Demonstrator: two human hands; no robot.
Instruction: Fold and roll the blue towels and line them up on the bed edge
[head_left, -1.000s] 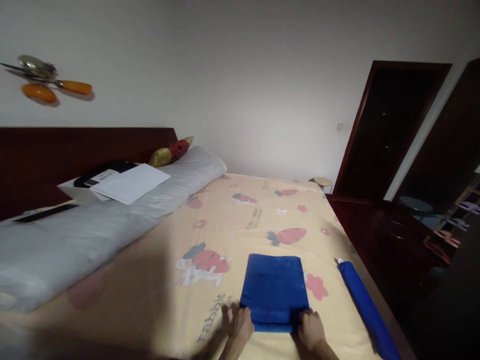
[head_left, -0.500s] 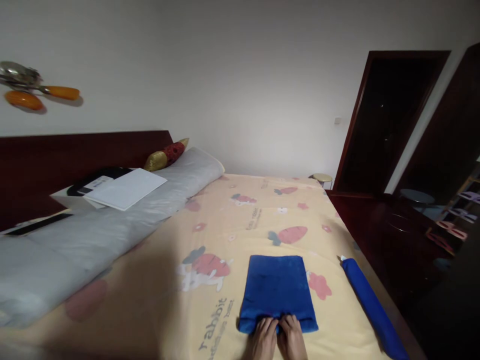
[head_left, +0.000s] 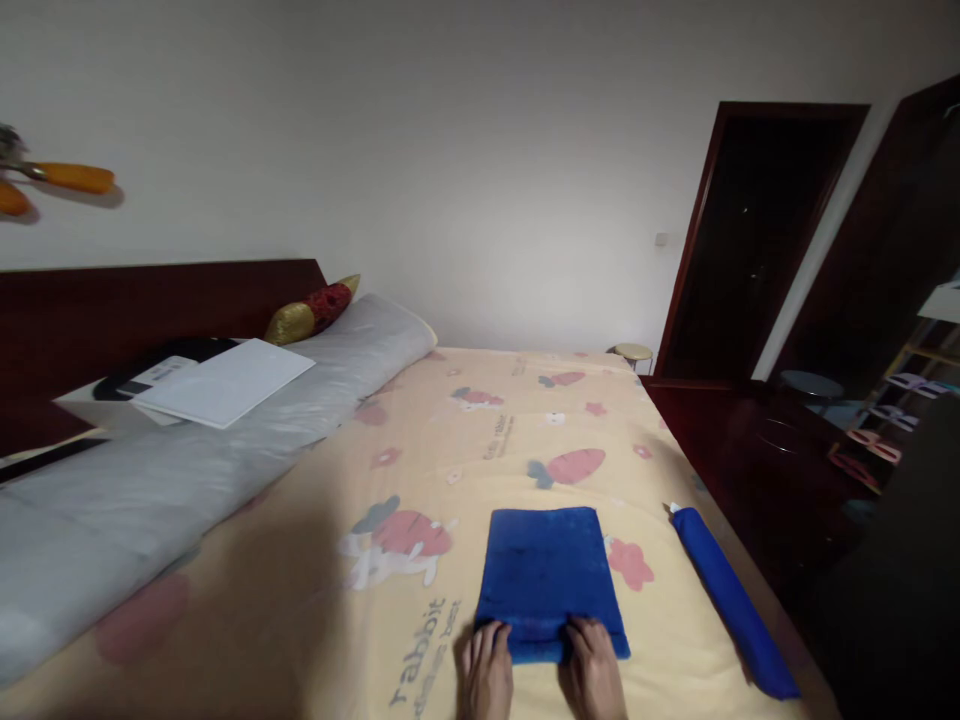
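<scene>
Two hands, left hand (head_left: 486, 668) and right hand (head_left: 592, 670), apart, fingers flat on the near edge of the folded blue towel (head_left: 546, 575), which lies near-right on the bedsheet (head_left: 480, 440). Risk: an uneven push could skew the fold.

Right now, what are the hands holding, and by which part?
The left hand and right hand both have fingers on the near edge of the folded blue towel, one toward each corner. Whether they pinch or only press it cannot be told.

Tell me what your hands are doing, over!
Left hand, right hand: fingers on towel, near edge. Towel folded, flat on bed. Blue roll apart, right.
</scene>
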